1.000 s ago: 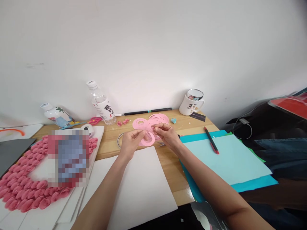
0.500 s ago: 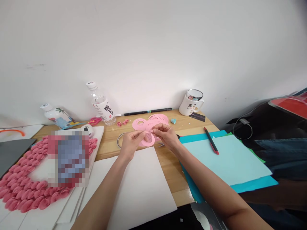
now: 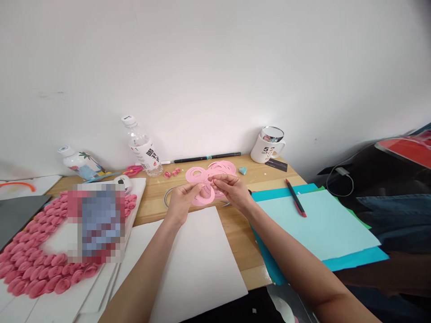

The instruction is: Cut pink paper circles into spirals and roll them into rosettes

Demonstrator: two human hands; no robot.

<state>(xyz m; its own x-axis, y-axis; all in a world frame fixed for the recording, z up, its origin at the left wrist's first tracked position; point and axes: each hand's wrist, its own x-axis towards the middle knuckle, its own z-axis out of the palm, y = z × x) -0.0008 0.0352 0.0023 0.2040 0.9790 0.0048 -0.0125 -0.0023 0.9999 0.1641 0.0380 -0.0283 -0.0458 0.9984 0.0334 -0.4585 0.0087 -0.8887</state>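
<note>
My left hand [image 3: 181, 202] is closed in a pinch on the edge of a pink paper spiral [image 3: 206, 200], which hangs in a loop beside the fingertips. Close by on the right, the fingers of my right hand [image 3: 234, 190] are pinched together on what appears to be a small rolled end of the same pink strip; the fingers hide most of it. Behind the hands, several flat pink paper spirals [image 3: 222, 167] lie in an overlapping heap on the wooden table [image 3: 240, 233]. Scissors [image 3: 226, 203] lie partly hidden behind my right wrist.
White sheets [image 3: 202, 260] lie under my forearms. Rolled pink paper flowers [image 3: 47, 264] ring a board at left. A bottle [image 3: 144, 150], a black pen [image 3: 191, 159] and a mug [image 3: 266, 148] stand or lie along the wall. Blue paper [image 3: 313, 224] with a red-black pen [image 3: 296, 198] is at right.
The pink spiral's loop has shifted slightly left and lower. My left hand has moved a little left, while my right hand stays nearly in place with its fingers slightly turned.
</note>
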